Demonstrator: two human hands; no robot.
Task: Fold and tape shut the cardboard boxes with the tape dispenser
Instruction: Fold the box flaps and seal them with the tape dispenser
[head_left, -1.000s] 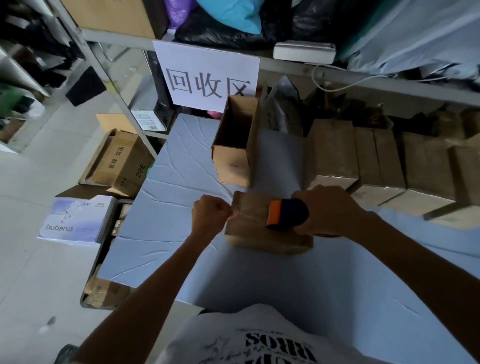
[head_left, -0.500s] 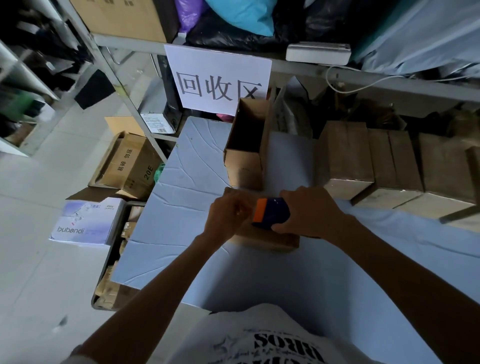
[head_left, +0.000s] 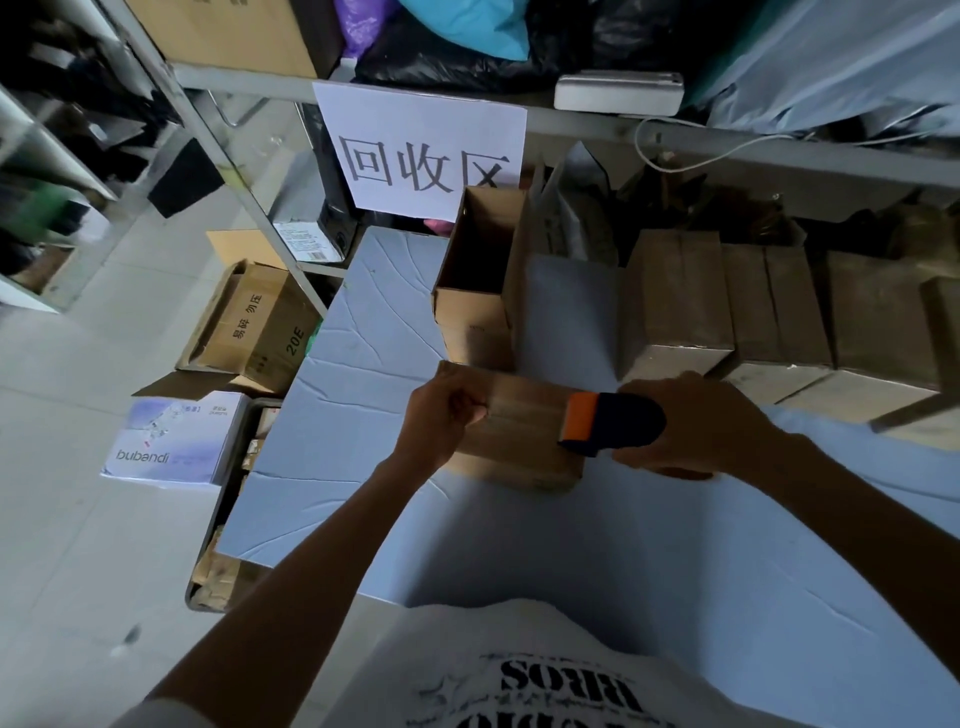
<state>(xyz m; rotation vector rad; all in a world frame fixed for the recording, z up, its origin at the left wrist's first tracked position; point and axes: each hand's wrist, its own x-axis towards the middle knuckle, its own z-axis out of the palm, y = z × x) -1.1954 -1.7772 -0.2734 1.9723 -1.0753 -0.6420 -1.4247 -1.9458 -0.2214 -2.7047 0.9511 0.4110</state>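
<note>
Dispenser (head_left: 613, 423) seems gripped, half hidden by right hand (head_left: 696, 421).

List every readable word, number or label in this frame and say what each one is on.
"回收区": white paper sign hanging from the shelf edge.
"易碎 勿压" and "20E": cardboard box on the floor.
"bubandi": white box on the floor.
Too small to read: label on the box under the shelf.
Upside down and cut off, not legible: shirt print.
</note>
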